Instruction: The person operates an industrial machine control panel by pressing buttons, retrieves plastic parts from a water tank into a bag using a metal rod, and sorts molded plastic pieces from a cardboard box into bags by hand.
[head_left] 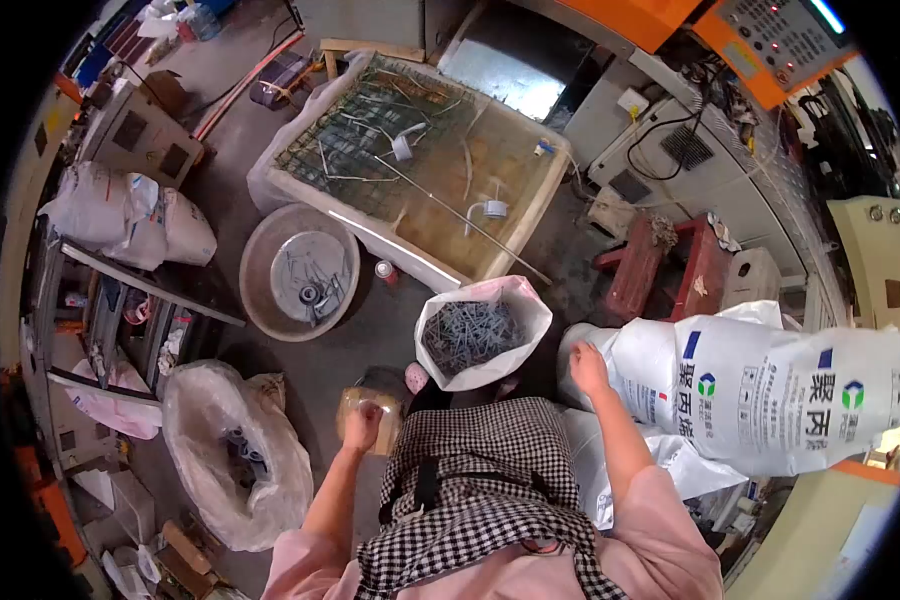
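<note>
My left hand (363, 427) is closed in a fist in front of a brown box-like thing (390, 413) at lower centre; whatever it holds, if anything, is hidden. Over at the left edge of a white sack, my right hand (588, 367) has its fingers curled together. I cannot tell if it grips anything or touches the sack. Between the hands and a little beyond them stands an open white bag (530, 345), filled with many thin grey pieces (470, 335). A checked apron (480, 450) covers my front.
Beyond the bag is a large water-filled tub (430, 268) with a rod across it. A round basin (260, 310) holds grey parts. An open plastic-lined sack (200, 400) sits left. Full printed sacks (760, 400) lie right, near a red stool (695, 270). A control panel (770, 40) is upper right.
</note>
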A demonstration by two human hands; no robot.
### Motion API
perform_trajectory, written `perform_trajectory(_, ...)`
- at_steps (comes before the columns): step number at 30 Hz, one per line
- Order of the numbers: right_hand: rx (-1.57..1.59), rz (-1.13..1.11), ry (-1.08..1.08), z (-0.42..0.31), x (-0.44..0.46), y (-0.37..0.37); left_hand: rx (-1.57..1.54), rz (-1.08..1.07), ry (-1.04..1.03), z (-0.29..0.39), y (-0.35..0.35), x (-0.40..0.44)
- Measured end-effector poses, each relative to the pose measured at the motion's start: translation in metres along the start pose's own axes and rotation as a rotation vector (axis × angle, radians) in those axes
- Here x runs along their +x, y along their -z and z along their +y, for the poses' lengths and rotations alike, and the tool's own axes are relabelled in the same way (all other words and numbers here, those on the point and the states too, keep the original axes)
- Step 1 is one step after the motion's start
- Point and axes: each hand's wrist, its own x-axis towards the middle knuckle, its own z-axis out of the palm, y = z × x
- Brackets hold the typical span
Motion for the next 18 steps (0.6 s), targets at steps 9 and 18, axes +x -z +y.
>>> perform_trajectory(9,0.028,-0.099,-0.065,0.021,0.204,-0.088,-0.170,0.167,0.182,0.050,-0.050,0.056)
perform_trajectory(18,0.240,-0.251,0.117,0.009,0.403,-0.198,-0.049,0.340,0.461,0.098,-0.134,0.092)
